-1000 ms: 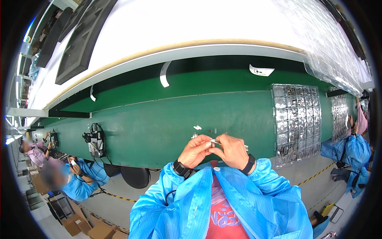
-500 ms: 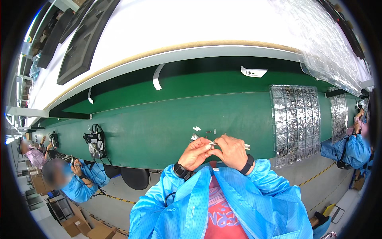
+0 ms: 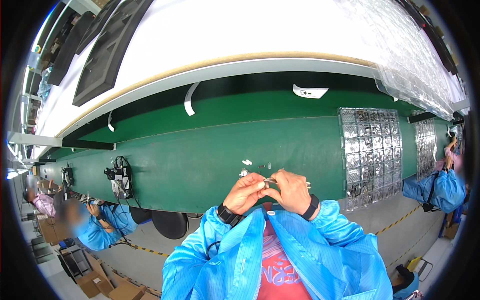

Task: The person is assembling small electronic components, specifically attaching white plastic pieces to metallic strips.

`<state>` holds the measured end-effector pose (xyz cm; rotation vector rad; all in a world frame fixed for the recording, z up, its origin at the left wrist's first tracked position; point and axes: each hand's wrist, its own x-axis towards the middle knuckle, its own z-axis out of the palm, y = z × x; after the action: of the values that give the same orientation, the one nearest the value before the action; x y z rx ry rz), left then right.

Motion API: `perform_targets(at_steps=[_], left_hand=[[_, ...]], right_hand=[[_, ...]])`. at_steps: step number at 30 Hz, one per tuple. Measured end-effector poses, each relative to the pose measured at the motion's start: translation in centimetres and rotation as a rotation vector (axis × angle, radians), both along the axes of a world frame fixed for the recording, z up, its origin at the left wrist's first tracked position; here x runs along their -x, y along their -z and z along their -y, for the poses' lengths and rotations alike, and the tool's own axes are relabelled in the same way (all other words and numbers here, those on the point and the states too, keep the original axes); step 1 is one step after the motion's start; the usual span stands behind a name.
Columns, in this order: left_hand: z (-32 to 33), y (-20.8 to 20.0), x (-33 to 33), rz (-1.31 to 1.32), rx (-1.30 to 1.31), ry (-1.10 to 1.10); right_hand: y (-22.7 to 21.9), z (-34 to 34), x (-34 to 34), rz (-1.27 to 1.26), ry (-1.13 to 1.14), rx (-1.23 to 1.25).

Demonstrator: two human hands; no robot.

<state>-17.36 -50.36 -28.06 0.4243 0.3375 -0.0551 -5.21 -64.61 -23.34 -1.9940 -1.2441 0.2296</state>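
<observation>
Close to the bench's front edge, my left hand (image 3: 244, 195) pinches a small metallic piece (image 3: 266, 184) between thumb and fingertips; its exact kind is too small to make out. My right hand (image 3: 294, 194) meets it there, thumb and forefinger closed at the same piece. Out of the right hand's far side sticks a slim metal tool with two prongs (image 3: 308, 185), mostly hidden by the palm. Just beyond my fingers lie a small clear-and-silver bit (image 3: 244, 172), white pieces (image 3: 247, 162), a dark sliver (image 3: 261, 166) and a little clear piece (image 3: 269, 165).
Clear compartment trays (image 3: 371, 155) filled with small parts stand to the right on the green bench (image 3: 200, 165). At left sits a black-and-white device with cables (image 3: 120, 177). A white shelf (image 3: 240, 30) overhangs the back. Co-workers in blue sit on both sides.
My right hand has turned slightly, and the pronged tool sticks out less. My left hand stays nearly still. The white tags under the shelf edge have shifted left; the left co-worker has moved.
</observation>
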Motion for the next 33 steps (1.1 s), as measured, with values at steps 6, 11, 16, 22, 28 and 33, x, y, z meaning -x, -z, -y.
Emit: perform_targets(at_steps=[6, 11, 16, 22, 28, 33], left_hand=[[-2.8, 3.6, 2.5, -0.228, -0.246, 0.042], [-4.3, 12.1, 10.0, -0.771, -0.275, 0.188], [-4.8, 16.1, 9.3, -0.9, -0.329, 0.251], [-4.9, 17.4, 5.1, -0.632, -0.239, 0.161], [-5.4, 14.2, 3.4, -0.829, -0.644, 0.32], [-5.7, 9.3, -0.9, -0.436, -0.416, 0.03]], right_hand=[[3.3, 1.6, -0.9, -0.153, 0.072, 0.13], [10.0, 5.8, -1.0, -0.259, 0.178, 0.476], [13.6, 7.7, -2.1, -0.296, 0.295, 0.537], [15.4, 7.1, -5.2, -0.141, 0.444, 0.434], [19.6, 7.8, -7.8, 0.012, 0.467, 0.389], [20.8, 8.7, -8.8, 0.064, 0.362, 0.399]])
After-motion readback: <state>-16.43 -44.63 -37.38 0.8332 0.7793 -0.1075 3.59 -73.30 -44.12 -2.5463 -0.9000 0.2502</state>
